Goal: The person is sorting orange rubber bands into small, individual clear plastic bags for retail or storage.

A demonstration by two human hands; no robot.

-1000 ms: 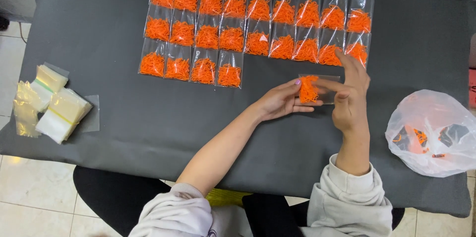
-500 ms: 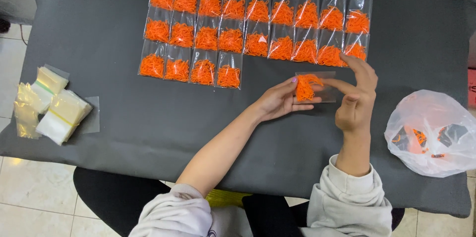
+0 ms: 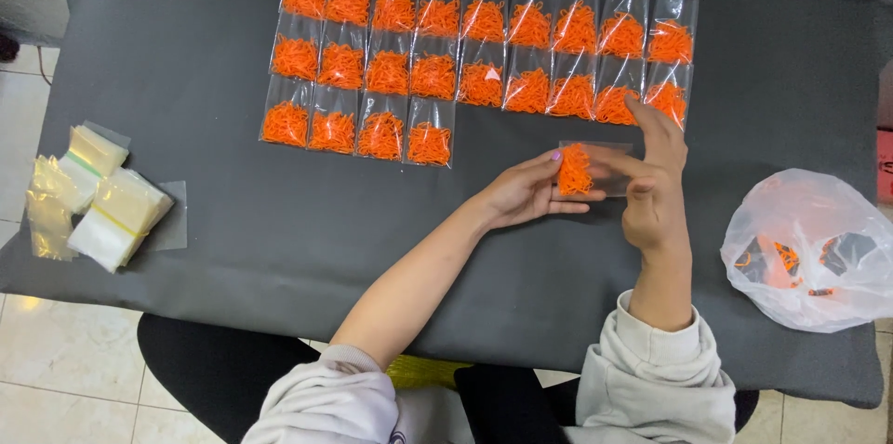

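Dark table (image 3: 233, 221): both hands' grip pinched on small pouch (image 3: 584, 168) (orange bands inside).

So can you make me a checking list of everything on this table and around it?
Surface: dark grey table, covered with a smooth sheet.
Job's things: one small clear bag of orange bits, held just above the table.
Clutter: rows of filled orange bags laid flat at the top; stacks of empty clear bags at the left edge; a white plastic bag at the right with some orange and dark bits inside.
Grippers: left hand and right hand both pinch the small bag.
Cables: nothing seen.
Surroundings: pale tiled floor; the person's grey sleeves and dark trousers.
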